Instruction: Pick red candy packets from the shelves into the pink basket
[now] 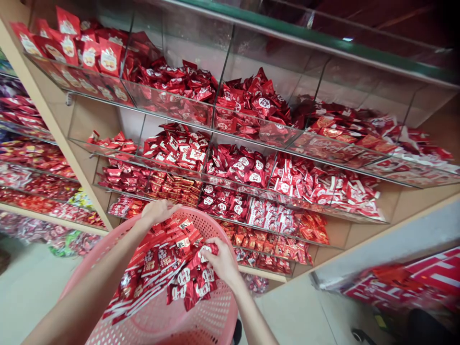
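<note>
A pink plastic basket (223, 316) with a perforated wall is in front of me, part filled with small red snack packets (163, 258). My left hand (160, 212) is closed on its far rim, with the forearm crossing above the left side. Inside, at the right, my right hand (221, 261) pinches a red packet with white lettering (199, 258) between thumb and fingers. More packets of that kind lie just under this hand. Long red packets with white edges lie in a row to its left.
A wooden shelf unit (362, 225) with glass-fronted compartments stands ahead, its tiers holding heaps of red packets (251, 100). Another stocked shelf (32, 163) is at the left. Red printed packages (413, 282) lie at the lower right, beside the tiled floor (298, 316).
</note>
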`<state>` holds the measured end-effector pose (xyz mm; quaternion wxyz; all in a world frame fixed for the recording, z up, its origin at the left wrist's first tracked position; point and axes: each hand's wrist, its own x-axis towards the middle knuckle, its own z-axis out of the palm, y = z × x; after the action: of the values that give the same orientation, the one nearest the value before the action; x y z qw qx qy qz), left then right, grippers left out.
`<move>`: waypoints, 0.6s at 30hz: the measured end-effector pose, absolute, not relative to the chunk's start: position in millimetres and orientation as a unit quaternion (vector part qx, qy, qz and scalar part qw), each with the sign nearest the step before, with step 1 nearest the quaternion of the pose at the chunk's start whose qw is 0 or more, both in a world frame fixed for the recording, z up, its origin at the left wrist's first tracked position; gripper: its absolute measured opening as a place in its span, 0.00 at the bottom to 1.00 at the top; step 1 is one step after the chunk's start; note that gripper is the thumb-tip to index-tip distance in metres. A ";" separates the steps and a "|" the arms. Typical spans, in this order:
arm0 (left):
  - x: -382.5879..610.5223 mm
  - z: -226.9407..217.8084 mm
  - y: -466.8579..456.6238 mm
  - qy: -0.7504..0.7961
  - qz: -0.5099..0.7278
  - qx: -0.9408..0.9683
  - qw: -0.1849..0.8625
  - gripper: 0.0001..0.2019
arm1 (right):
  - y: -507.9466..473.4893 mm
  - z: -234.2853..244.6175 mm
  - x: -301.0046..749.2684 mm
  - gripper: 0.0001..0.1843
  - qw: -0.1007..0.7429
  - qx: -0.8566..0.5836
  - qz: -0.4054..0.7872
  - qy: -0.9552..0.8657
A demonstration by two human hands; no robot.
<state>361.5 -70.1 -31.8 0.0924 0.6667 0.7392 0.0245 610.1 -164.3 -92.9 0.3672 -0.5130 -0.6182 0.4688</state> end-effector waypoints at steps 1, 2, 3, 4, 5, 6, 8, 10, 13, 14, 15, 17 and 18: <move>361.8 -31.7 -70.3 0.740 0.025 0.666 0.091 0.34 | -164.6 -91.3 605.4 0.13 0.346 -0.515 0.466 -0.631; 362.0 -31.5 -70.5 0.741 0.026 0.665 0.090 0.33 | -165.3 -89.4 601.1 0.13 0.324 -0.518 0.460 -0.645; 361.9 -31.5 -70.8 0.742 0.026 0.664 0.089 0.33 | -166.1 -87.6 597.4 0.12 0.303 -0.522 0.448 -0.660; 361.7 -31.6 -71.2 0.742 0.026 0.664 0.089 0.33 | -166.9 -86.0 594.3 0.12 0.286 -0.527 0.430 -0.675; 361.2 -31.8 -71.7 0.742 0.026 0.664 0.090 0.32 | -167.5 -84.8 592.0 0.12 0.270 -0.533 0.408 -0.691; 360.7 -32.0 -72.2 0.741 0.026 0.665 0.090 0.32 | -167.9 -84.2 590.3 0.13 0.257 -0.538 0.381 -0.707; 359.5 -32.8 -73.1 0.740 0.025 0.666 0.090 0.32 | -168.3 -84.2 588.4 0.13 0.231 -0.541 0.334 -0.736; 358.6 -33.7 -73.7 0.739 0.026 0.668 0.086 0.33 | -168.4 -85.5 587.7 0.15 0.204 -0.540 0.307 -0.756; 358.0 -34.6 -74.0 0.738 0.027 0.669 0.084 0.33 | -169.6 -87.6 587.3 0.19 0.178 -0.541 0.288 -0.770; 357.9 -34.6 -74.0 0.738 0.028 0.669 0.085 0.33 | -170.2 -88.2 587.3 0.20 0.171 -0.543 0.280 -0.773; 358.0 -34.6 -73.9 0.738 0.027 0.669 0.087 0.34 | -170.8 -88.7 587.3 0.21 0.164 -0.546 0.272 -0.775; 358.3 -34.2 -73.8 0.736 0.026 0.670 0.090 0.35 | -171.8 -89.3 587.3 0.23 0.149 -0.552 0.256 -0.779; 358.6 -34.1 -73.6 0.735 0.025 0.671 0.090 0.35 | -172.0 -89.4 587.4 0.23 0.141 -0.556 0.248 -0.780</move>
<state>358.6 -73.6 -34.1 0.0901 0.6714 0.7352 0.0253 587.4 -172.0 -89.4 0.1414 -0.5564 -0.7803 0.2482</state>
